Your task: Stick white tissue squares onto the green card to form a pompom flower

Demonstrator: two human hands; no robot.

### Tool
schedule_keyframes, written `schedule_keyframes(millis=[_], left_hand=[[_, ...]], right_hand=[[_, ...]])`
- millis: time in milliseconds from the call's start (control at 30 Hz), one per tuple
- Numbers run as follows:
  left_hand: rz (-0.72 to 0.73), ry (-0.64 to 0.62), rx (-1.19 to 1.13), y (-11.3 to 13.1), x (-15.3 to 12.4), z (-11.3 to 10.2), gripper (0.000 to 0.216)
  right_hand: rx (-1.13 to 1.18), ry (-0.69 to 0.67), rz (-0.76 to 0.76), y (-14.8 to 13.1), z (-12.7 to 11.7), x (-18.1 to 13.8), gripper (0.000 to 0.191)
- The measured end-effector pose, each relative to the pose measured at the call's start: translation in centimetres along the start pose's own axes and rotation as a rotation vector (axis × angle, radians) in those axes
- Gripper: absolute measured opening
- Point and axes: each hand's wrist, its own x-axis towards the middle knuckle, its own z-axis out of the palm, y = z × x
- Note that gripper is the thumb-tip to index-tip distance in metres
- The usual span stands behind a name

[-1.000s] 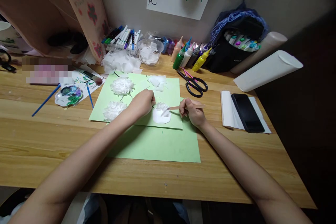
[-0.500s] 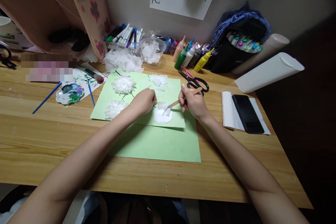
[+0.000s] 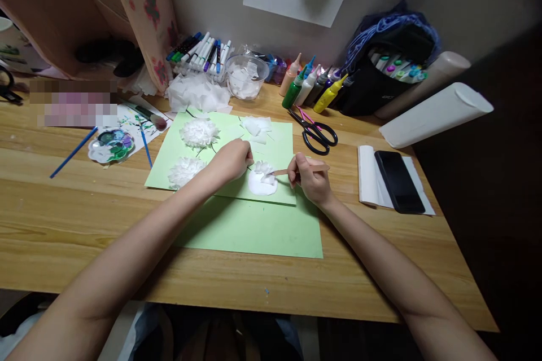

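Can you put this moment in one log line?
Right hand: holds brown stick, tip at white petals | left hand: curled over green sheet | black scissors: not held

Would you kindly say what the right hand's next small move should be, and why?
I would suggest the right hand gently press the flat stick downward, since its tip seems to meet the tissue piece on the white patch, whose lower part appears bare.

The left hand and right hand are bare, as are the left forearm and right forearm, tapering toward the wrists. Pale cloth shows lower left; dull blue cloth, bottom of frame, is too dim to identify.
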Motion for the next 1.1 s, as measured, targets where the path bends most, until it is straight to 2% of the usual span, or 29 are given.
schedule_keyframes(millis=[167,600,1100], left_hand=[[0.002,-0.002,0.007,0.0,0.0,0.0,0.007],[0.000,-0.018,0.019,-0.1,0.1,0.0,0.007],[0.011,-0.020,0.004,-0.1,0.1,0.0,0.007]], right_hand=[[-0.014,0.028,-0.011,0.4,0.1,-0.1,0.055],[0.179,0.210,0.209,0.6,0.4,1.0,0.053],[0.111,0.146,0.091,0.4,0.5,0.5,0.055]])
